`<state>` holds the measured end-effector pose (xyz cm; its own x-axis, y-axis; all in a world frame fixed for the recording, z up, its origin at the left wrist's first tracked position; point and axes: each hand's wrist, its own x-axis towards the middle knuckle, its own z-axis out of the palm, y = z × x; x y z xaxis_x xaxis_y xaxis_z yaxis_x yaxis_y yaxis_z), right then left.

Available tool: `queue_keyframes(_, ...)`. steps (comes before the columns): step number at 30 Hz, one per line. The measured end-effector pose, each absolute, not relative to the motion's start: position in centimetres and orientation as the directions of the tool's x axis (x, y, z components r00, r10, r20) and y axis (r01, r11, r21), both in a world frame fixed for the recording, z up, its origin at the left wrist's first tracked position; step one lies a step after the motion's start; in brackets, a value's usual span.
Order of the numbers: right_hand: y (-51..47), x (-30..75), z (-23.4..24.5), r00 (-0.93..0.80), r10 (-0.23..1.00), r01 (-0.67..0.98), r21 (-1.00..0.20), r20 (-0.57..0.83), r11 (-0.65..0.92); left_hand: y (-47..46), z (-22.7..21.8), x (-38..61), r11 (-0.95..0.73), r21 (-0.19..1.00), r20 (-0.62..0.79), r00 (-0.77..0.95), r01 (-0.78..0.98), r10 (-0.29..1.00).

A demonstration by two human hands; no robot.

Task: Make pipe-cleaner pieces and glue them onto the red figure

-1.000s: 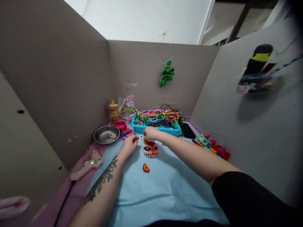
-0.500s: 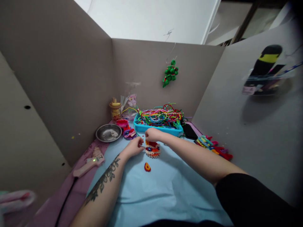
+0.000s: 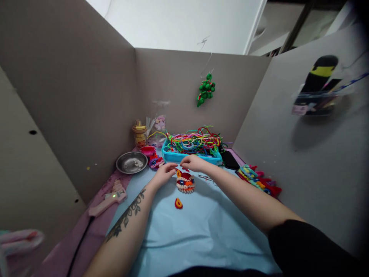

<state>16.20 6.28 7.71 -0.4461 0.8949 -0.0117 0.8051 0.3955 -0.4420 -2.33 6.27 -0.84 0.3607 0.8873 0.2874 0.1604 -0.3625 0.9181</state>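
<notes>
My left hand (image 3: pixel 164 174) and my right hand (image 3: pixel 193 163) meet just above a small red, white and orange fuzzy craft piece (image 3: pixel 185 183) lying on the light blue sheet (image 3: pixel 196 234). Both hands have their fingers pinched together near a tiny red bit between them; what they hold is too small to name. A small red and yellow piece (image 3: pixel 178 203) lies alone on the sheet, nearer to me. Behind the hands stands a blue tray (image 3: pixel 175 156) heaped with coloured pipe cleaners (image 3: pixel 196 141).
A metal bowl (image 3: pixel 131 162) and a pink glue gun (image 3: pixel 106 203) with its cord lie at the left. Finished colourful pieces (image 3: pixel 256 180) sit at the right, a phone (image 3: pixel 230 159) beside the tray. Grey partition walls enclose the desk; a green ornament (image 3: pixel 205 89) hangs on the back one.
My right hand has shifted a little to the right and my left hand has come in toward it, above the fuzzy piece. The fuzzy piece stays on the sheet.
</notes>
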Motion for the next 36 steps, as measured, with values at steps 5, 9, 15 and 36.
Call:
queue_keyframes(5, 3.3, 19.1, 3.9, -0.328, 0.925, 0.756, -0.533, 0.194, 0.38, 6.1, -0.4, -2.0, -0.406, 0.884, 0.296, 0.398, 0.23, 0.869)
queue_keyframes(9, 0.9, 19.1, 0.8, -0.341, 0.865, 0.653, -0.569, 0.369, 0.5, 5.9, -0.1, -1.5, -0.43, 0.865, 0.313, 0.392, 0.26, 0.865)
queue_keyframes(15, 0.1, 18.0, -0.7, -0.277, 0.85, 0.607, -0.605, 0.447, 0.516, 6.0, -0.1, -1.0, -0.312, 0.933, 0.249, 0.305, 0.18, 0.919)
queue_keyframes(36, -0.1, 18.1, -0.7, -0.259, 0.839, 0.586, -0.612, 0.479, 0.531, 5.9, -0.4, -0.3, -0.348, 0.91, 0.272, 0.307, 0.228, 0.912)
